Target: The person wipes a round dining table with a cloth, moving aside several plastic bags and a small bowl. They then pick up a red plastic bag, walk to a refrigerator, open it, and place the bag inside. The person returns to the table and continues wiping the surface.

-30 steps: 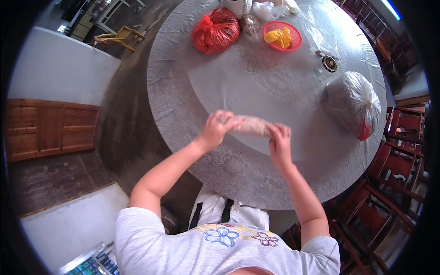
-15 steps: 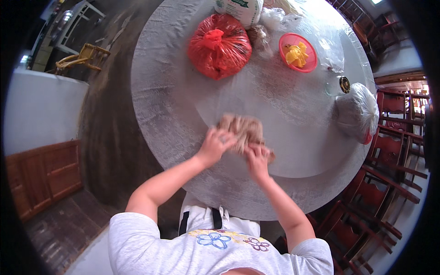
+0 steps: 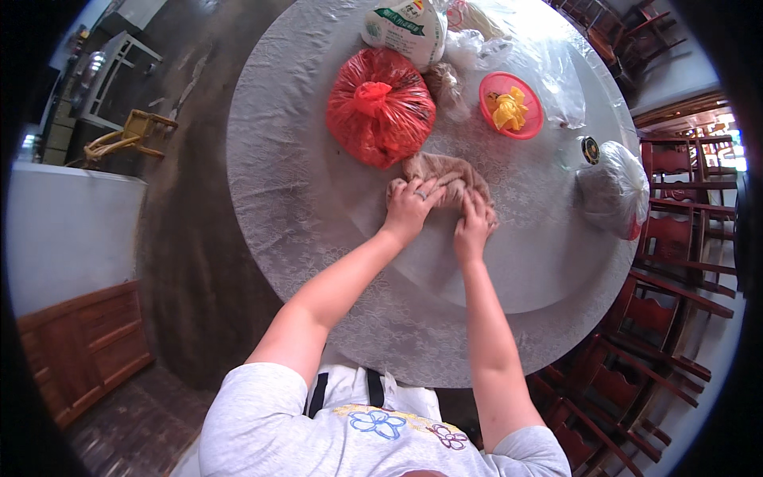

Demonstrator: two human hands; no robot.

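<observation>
A crumpled brown cloth [image 3: 442,171] lies on the glass turntable [image 3: 524,270] of a round table [image 3: 278,183] covered in pale patterned plastic. My left hand [image 3: 411,205], with a ring on one finger, presses down on the cloth's near left part. My right hand [image 3: 474,220] presses its near right edge. Both hands grip the cloth flat against the glass. A tied red plastic bag [image 3: 380,107] sits just beyond the cloth, nearly touching it.
At the far side stand a white and green sack [image 3: 405,28], clear plastic bags [image 3: 548,67] and a red bowl [image 3: 511,105] with something yellow. A grey tied bag [image 3: 612,191] and a small dark round lid [image 3: 590,149] lie right. Red wooden chairs [image 3: 668,262] ring the table's right side.
Both hands have pushed the brown cloth farther across the turntable, toward the red bag. The view has dropped closer to the table.
</observation>
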